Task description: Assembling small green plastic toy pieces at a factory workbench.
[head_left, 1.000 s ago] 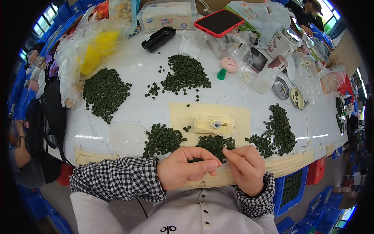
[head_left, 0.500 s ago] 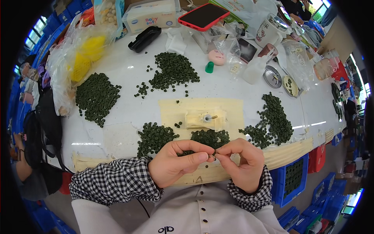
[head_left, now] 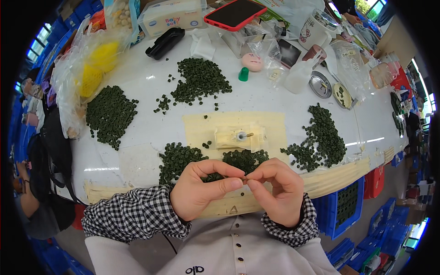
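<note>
My left hand (head_left: 198, 187) and my right hand (head_left: 278, 191) meet fingertip to fingertip near the table's front edge. Each is closed in a pinch, and whatever small thing they hold between them is mostly hidden. Just beyond the fingers lies a pile of small dark green round parts (head_left: 245, 159), partly covered by my hands. Another such pile (head_left: 178, 158) is beside my left hand. Behind them, a small taped block (head_left: 224, 137) with a metal pin (head_left: 248, 135) sticking out sits on yellow tape (head_left: 195, 126).
More green parts lie in heaps at the far left (head_left: 110, 114), the back (head_left: 200, 80) and the right (head_left: 324, 137). Along the back are a red-cased phone (head_left: 234, 14), a black case (head_left: 165, 43), a mug (head_left: 315, 31) and a squeeze bottle (head_left: 298, 80). A blue crate (head_left: 327, 217) stands below right.
My right hand has shifted a little left and turned slightly, bringing the two pinches closer together. The whole view has moved slightly. The piles look the same.
</note>
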The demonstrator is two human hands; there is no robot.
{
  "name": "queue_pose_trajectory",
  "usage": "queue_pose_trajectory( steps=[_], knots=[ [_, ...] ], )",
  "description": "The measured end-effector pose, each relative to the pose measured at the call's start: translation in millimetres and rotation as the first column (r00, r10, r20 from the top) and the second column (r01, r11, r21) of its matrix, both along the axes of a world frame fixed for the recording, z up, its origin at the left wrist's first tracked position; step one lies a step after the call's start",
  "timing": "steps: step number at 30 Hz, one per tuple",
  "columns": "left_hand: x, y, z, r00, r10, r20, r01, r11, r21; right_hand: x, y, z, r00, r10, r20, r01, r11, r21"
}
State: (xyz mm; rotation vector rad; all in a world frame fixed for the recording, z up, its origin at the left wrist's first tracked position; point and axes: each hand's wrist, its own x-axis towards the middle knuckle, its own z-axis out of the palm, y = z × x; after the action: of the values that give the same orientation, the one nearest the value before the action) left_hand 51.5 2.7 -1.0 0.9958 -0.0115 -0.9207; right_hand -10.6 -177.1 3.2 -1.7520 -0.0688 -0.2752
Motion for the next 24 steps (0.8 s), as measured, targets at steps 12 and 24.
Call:
queue_pose_trajectory(
  steps=[12,24],
  knots=[
    [-0.1,2.1,-1.7,0.994,-0.012,0.112,0.006,0.999,0.053,-0.3,6.6,1.2,0.989,-0.066,0.134,0.091,0.978,-0.190],
    [-0.4,2.4,2.9,0.994,-0.107,-0.037,0.105,0.994,-0.042,-0.7,-2.2,3.1,0.988,0.079,0.133,-0.072,0.996,-0.056]
  ],
)
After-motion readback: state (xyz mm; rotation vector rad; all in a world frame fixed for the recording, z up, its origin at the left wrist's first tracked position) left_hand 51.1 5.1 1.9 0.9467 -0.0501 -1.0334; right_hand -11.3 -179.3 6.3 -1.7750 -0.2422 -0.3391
